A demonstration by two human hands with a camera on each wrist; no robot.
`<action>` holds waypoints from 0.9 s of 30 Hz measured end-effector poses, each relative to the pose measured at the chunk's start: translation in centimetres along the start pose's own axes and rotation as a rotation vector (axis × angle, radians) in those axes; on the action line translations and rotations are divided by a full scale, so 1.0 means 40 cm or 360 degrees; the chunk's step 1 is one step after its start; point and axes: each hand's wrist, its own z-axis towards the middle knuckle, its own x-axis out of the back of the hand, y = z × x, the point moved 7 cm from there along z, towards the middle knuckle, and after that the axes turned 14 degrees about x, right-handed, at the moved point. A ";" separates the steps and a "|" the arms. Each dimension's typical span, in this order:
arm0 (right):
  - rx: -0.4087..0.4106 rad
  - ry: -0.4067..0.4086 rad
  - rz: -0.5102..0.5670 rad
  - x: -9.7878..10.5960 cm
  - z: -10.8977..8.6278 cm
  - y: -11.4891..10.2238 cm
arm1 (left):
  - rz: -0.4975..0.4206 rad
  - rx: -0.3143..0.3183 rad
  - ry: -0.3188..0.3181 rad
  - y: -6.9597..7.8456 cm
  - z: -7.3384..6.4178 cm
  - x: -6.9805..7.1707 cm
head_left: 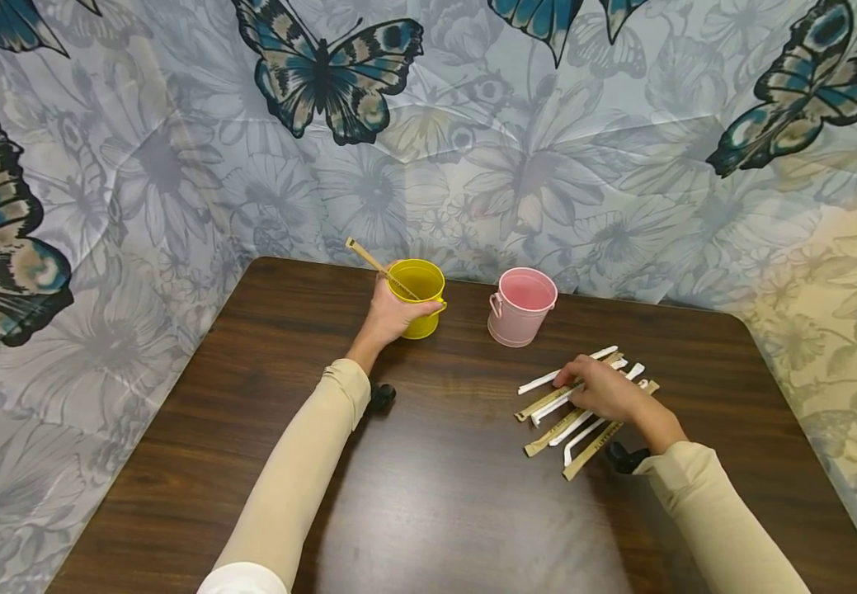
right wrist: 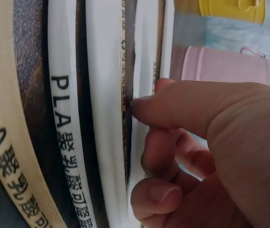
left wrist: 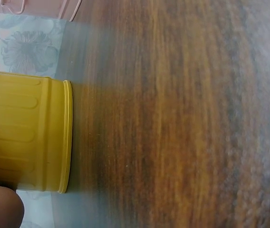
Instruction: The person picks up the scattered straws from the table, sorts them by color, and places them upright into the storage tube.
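My left hand (head_left: 393, 315) grips the yellow bucket (head_left: 421, 326) from its left side, the thumb across its near face. Leaning in that bucket is a brown paper-wrapped straw (head_left: 365, 253), its top sticking out to the left. In the left wrist view, the yellow bucket (left wrist: 23, 133) has a fingertip (left wrist: 1, 206) at its edge. My right hand (head_left: 606, 389) is bent over a row of wrapped straws (head_left: 547, 441), white and brown. Up close, its thumb (right wrist: 168, 105) and fingers touch the white straw (right wrist: 142, 57); whether they pinch one is hidden.
A pink bucket (head_left: 517, 318) stands upright near the table's back edge, between the yellow bucket and the straws. The dark wooden table (head_left: 458, 495) meets a butterfly-patterned cloth (head_left: 473, 181) behind it.
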 end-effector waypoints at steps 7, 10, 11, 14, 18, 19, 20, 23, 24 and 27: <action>0.0034 0.0026 -0.0038 0.000 0.006 -0.002 | 0.0034 0.0022 0.0017 0.004 -0.002 0.003; 0.0018 0.0030 -0.0042 0.000 0.005 -0.001 | 0.0029 0.0020 0.0008 0.005 -0.002 0.002; 0.0022 0.0030 -0.0042 0.000 0.005 -0.001 | 0.0033 0.0021 0.0006 0.005 -0.001 0.002; 0.0024 0.0031 -0.0024 -0.003 0.004 0.001 | 0.0039 0.0014 0.0002 0.003 0.001 0.000; 0.0041 0.0013 -0.0003 -0.009 0.004 0.004 | 0.0043 0.0017 0.0005 0.000 0.002 -0.001; 0.0039 0.0009 0.0001 -0.010 0.003 0.006 | 0.0047 0.0020 0.0007 -0.002 0.002 -0.001; 0.0042 0.0007 0.0001 -0.011 0.004 0.007 | 0.0048 0.0022 0.0005 -0.003 0.002 -0.001; 0.0051 0.0016 -0.0008 -0.012 0.005 0.008 | 0.0057 0.0033 0.0006 -0.005 0.003 -0.001; 0.0055 0.0023 -0.0014 -0.011 0.006 0.007 | 0.0059 0.0035 0.0011 -0.006 0.003 -0.001; 0.0064 0.0041 -0.0034 -0.009 0.009 0.005 | 0.0067 0.0037 0.0027 -0.006 0.003 0.001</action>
